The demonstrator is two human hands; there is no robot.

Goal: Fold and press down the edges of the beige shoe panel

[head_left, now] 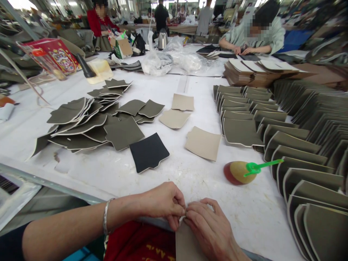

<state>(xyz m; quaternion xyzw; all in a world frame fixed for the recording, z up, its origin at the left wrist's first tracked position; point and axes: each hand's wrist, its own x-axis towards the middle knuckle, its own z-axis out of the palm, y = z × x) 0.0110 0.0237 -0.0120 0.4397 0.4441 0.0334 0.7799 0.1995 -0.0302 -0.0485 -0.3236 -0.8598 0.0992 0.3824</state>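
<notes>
At the table's near edge my left hand (163,204) and my right hand (210,228) meet, both closed in a pinch on the top edge of a tan cut piece (187,244) that hangs down toward my lap. A silver bracelet (106,216) circles my left wrist. Just beyond my hands lies a black cut piece (149,151), and a tan piece (203,143) lies to its right.
A loose heap of grey-green pieces (89,121) covers the left of the white table (114,174). Overlapping rows of the same pieces (288,145) fill the right side. An egg-shaped tool with a green handle (240,171) lies near my right hand. Other people work at the far side.
</notes>
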